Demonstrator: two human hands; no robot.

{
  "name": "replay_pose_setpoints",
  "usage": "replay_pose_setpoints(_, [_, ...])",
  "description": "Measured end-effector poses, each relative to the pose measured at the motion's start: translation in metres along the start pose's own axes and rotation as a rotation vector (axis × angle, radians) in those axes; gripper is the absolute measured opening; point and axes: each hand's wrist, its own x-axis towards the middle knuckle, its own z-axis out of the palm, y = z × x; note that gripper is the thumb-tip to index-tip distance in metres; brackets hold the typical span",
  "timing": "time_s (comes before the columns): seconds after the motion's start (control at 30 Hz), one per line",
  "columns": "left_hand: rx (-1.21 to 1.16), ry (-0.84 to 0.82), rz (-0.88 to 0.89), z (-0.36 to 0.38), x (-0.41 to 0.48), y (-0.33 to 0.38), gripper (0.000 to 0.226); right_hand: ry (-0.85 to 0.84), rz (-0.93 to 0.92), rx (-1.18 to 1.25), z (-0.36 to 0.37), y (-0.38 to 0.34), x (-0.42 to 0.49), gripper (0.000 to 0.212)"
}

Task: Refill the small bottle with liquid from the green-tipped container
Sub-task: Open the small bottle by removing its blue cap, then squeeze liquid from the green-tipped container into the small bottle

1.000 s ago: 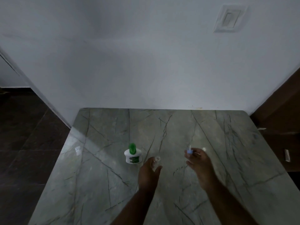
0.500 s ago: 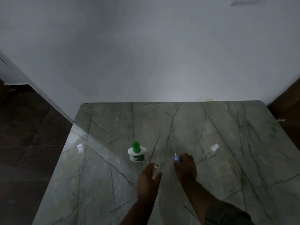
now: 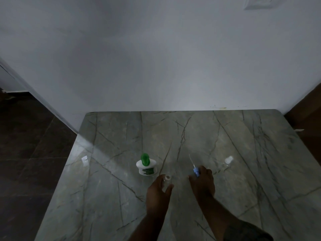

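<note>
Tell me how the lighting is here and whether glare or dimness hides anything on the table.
Head view: dim throughout; a glare streak crosses the table at left; the clear bottle in the left hand barely shows; the green tip and the blue pump in the right hand read clearly.

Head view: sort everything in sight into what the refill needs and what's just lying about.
In the job: small bottle, gripped by the left hand; green-tipped container; blue spray pump, held by the right hand.
Lying about: clear cap on the table; wall switch plate.
</note>
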Motion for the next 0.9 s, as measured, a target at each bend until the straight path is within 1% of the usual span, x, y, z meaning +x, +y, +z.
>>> replay_pose_setpoints(0.07, [0.001,0.007,0.001,-0.001,-0.002,0.001,0.032,0.048,0.018,-0.046,-0.002,0.001,0.001,0.054])
replay_pose_setpoints(0.13, [0.003,0.007,0.005,-0.001,-0.003,0.002,0.032,0.121,0.046,-0.092,-0.004,0.001,0.0,0.071])
replay_pose_setpoints(0.17, [0.001,0.007,0.009,-0.001,-0.004,0.002,0.032,0.159,0.052,-0.097,-0.006,0.001,-0.002,0.077])
replay_pose_setpoints(0.23, [-0.004,0.005,0.002,0.0,-0.006,0.003,0.033,0.203,0.05,-0.051,-0.009,0.003,-0.007,0.08])
replay_pose_setpoints(0.27, [-0.007,0.002,-0.006,0.001,-0.006,0.003,0.034,0.2,0.067,0.003,-0.01,0.006,-0.01,0.079])
replay_pose_setpoints(0.37, [-0.007,-0.008,-0.009,0.002,-0.007,0.003,0.037,0.171,0.197,0.188,-0.012,0.017,-0.016,0.072])
replay_pose_setpoints(0.43, [-0.008,-0.007,-0.017,0.002,-0.008,0.002,0.038,0.158,0.241,0.21,-0.015,0.022,-0.016,0.067])
replay_pose_setpoints(0.57, [-0.003,0.0,-0.016,0.003,-0.009,0.0,0.039,0.162,0.24,0.182,-0.023,0.026,-0.01,0.049])
replay_pose_setpoints(0.7, [-0.017,0.004,0.005,0.004,-0.011,-0.001,0.036,0.138,0.27,0.166,-0.03,0.03,-0.003,0.059])
replay_pose_setpoints(0.9, [-0.035,0.007,0.011,0.004,-0.013,0.0,0.033,0.129,0.284,0.154,-0.035,0.031,0.003,0.057])
